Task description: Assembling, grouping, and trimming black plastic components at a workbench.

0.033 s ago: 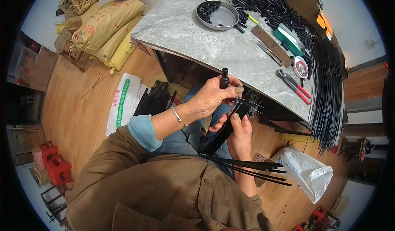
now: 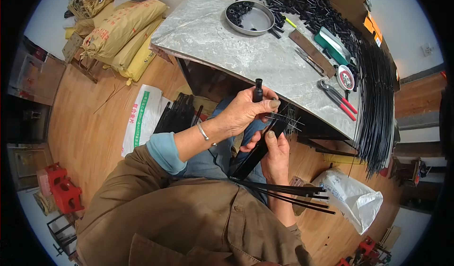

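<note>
My left hand (image 2: 246,109) is closed around a black stepped plastic tube (image 2: 258,89), whose narrow end sticks up above the fingers. Its thumb presses close to several thin wire ends (image 2: 294,122) that cross and fan out just below. My right hand (image 2: 278,158) grips a long, flat black bundle (image 2: 249,165) that slants from those wires down to my lap. From the bundle's lower end, several thin black rods (image 2: 288,188) spread to the right over my right forearm. Where the tube and the bundle meet is partly hidden by my fingers.
On the grey marbled table (image 2: 203,34) stand a round metal tray (image 2: 250,31) of small black parts, a heap of black fittings (image 2: 307,3), red-handled pliers (image 2: 338,100) and a long bunch of black rods (image 2: 376,100). A white sack (image 2: 347,195) lies on the floor at right.
</note>
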Available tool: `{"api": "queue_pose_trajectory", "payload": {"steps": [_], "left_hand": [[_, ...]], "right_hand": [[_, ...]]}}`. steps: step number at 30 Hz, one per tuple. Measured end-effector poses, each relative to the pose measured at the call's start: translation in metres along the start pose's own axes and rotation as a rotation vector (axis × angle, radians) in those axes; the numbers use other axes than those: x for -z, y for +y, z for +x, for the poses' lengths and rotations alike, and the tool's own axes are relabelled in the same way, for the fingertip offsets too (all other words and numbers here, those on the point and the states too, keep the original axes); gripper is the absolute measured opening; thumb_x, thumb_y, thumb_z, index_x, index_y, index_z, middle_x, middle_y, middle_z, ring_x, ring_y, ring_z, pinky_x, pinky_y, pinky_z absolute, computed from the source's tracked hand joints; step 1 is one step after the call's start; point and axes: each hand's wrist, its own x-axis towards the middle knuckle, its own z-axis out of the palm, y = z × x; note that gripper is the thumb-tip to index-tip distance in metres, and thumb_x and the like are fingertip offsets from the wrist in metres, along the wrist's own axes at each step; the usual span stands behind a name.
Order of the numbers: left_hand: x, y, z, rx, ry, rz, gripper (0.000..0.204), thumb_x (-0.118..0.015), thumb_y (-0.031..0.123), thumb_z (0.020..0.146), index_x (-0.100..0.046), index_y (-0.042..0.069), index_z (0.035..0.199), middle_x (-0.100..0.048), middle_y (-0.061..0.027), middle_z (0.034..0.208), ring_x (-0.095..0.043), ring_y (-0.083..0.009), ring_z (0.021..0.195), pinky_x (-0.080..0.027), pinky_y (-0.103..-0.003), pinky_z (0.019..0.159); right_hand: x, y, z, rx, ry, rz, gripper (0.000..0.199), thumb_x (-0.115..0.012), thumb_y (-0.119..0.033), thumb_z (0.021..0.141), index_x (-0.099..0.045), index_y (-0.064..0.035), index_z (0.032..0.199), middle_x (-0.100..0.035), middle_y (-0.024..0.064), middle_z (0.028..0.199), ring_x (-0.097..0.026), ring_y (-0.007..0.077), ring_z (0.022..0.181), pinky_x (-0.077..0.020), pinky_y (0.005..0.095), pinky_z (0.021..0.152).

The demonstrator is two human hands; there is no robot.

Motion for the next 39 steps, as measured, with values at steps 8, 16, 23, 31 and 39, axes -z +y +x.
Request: {"api": "queue_pose_trajectory", "payload": {"steps": [8,16,23,31,39], "left_hand": [[-0.004,0.003,0.002,0.001,0.008,0.027,0.028,-0.071,0.023,0.085,-0.056,0.009,0.105,-0.056,0.0009,0.089,-0.055,-0.0096,0.085,-0.046,-0.026,0.071],[-0.005,0.001,0.002,0.001,-0.006,0.023,0.028,-0.066,0.023,0.089,-0.057,0.006,0.11,-0.059,-0.0022,0.094,-0.058,-0.0119,0.092,-0.048,-0.026,0.073],[-0.012,0.012,0.0,0.024,-0.017,-0.03,0.028,-0.065,0.015,0.089,-0.056,-0.001,0.11,-0.062,-0.0096,0.098,-0.062,-0.0159,0.09,-0.054,-0.028,0.072],[-0.009,0.004,0.003,-0.014,0.019,-0.065,0.025,-0.066,0.013,0.088,-0.057,0.002,0.109,-0.062,-0.0079,0.101,-0.063,-0.0183,0.09,-0.052,-0.031,0.078],[-0.012,0.005,0.002,0.0,0.068,-0.043,0.022,-0.068,0.016,0.087,-0.06,0.004,0.104,-0.063,-0.0046,0.093,-0.063,-0.0142,0.085,-0.054,-0.027,0.07]], "right_hand": [[0.0,-0.001,0.001,-0.003,0.005,-0.002,0.025,-0.05,-0.024,0.098,-0.05,-0.0025,0.11,-0.06,0.0083,0.083,-0.063,0.0176,0.07,-0.0588,0.0387,0.066],[0.001,-0.002,0.0,-0.015,0.012,-0.01,0.027,-0.05,-0.026,0.098,-0.049,-0.0035,0.113,-0.059,0.0077,0.083,-0.063,0.0176,0.07,-0.0583,0.0383,0.066],[0.003,-0.003,0.0,-0.006,-0.003,0.023,0.021,-0.047,-0.02,0.098,-0.048,-0.0017,0.108,-0.058,0.0085,0.085,-0.062,0.0173,0.071,-0.0592,0.0367,0.069],[0.003,-0.003,-0.001,-0.003,0.005,0.025,0.019,-0.048,-0.019,0.098,-0.048,-0.0018,0.106,-0.058,0.0082,0.084,-0.062,0.0168,0.07,-0.0588,0.037,0.068],[0.005,-0.001,-0.001,0.0,0.012,0.024,0.02,-0.048,-0.02,0.098,-0.048,-0.0023,0.108,-0.058,0.0087,0.085,-0.062,0.0178,0.071,-0.0586,0.0383,0.068]]}}
